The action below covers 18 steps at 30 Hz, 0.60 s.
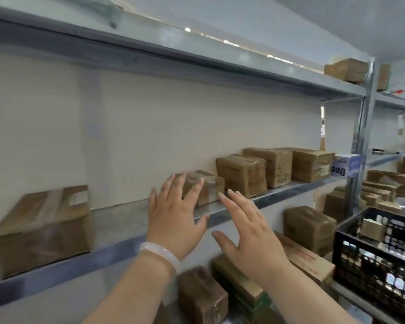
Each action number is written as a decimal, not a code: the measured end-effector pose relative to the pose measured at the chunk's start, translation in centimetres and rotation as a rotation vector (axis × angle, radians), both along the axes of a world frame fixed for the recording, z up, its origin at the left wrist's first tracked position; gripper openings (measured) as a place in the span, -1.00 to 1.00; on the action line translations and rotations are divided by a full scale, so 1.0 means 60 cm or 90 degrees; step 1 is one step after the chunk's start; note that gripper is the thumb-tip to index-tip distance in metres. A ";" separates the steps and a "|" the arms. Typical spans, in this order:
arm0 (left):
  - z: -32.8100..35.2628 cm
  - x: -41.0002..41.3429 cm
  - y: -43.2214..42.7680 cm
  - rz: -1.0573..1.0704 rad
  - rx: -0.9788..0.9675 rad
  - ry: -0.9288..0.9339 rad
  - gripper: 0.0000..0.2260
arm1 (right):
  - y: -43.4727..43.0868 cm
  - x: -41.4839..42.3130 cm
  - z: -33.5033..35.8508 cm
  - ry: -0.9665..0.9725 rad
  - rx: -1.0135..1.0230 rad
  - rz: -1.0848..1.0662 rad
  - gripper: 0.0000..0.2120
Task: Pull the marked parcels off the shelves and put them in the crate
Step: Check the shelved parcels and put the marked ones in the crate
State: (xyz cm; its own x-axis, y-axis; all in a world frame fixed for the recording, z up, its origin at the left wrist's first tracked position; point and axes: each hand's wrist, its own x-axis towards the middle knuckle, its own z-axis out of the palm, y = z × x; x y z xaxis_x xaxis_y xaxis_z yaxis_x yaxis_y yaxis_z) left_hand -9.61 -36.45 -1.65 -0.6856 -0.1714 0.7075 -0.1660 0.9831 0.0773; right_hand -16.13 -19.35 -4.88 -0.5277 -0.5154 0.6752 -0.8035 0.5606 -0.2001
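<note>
Both hands are raised with fingers spread in front of a small taped cardboard parcel [205, 187] on the middle shelf [290, 187]. My left hand [175, 216], with a pale bangle on its wrist, overlaps the parcel's left side; whether it touches is unclear. My right hand [248, 226] hovers just below and right of it, holding nothing. Larger brown parcels [242, 175] stand in a row to the right. A black plastic crate [372, 260] at lower right holds a small box [372, 229]. No markings on the parcels can be made out through the blur.
A big taped box [42, 228] sits at the shelf's left end. More boxes [310, 228] lie on the lower shelf beneath my hands. A metal upright [360, 136] divides this bay from another rack of boxes. The top shelf carries a box [346, 70].
</note>
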 end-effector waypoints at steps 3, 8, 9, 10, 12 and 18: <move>-0.007 -0.006 -0.030 0.045 0.024 -0.029 -0.34 | -0.046 -0.031 0.006 -0.071 -0.024 0.057 -0.32; -0.010 -0.031 -0.038 0.068 0.077 -0.043 -0.36 | -0.083 -0.100 0.040 -0.185 -0.108 0.086 -0.38; -0.008 -0.037 -0.036 0.071 0.093 -0.041 -0.37 | -0.088 -0.117 0.047 -0.216 -0.119 0.080 -0.38; -0.006 -0.045 -0.034 0.073 0.109 -0.043 -0.38 | -0.093 -0.133 0.053 -0.243 -0.122 0.074 -0.36; 0.001 -0.065 -0.028 0.077 0.138 -0.059 -0.40 | -0.102 -0.162 0.060 -0.284 -0.129 0.075 -0.33; 0.041 -0.139 -0.018 0.067 0.331 -0.093 -0.48 | -0.128 -0.227 0.071 -0.397 -0.155 0.112 -0.27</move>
State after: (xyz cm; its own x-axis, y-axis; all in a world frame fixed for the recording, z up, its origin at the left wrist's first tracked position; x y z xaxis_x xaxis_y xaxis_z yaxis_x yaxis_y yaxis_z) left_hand -17.96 -37.51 0.83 -0.7303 -0.5460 0.4106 -0.3066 0.7991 0.5171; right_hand -29.77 -27.02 -0.59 -0.7777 -0.5010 0.3797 -0.5720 0.3134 -0.7581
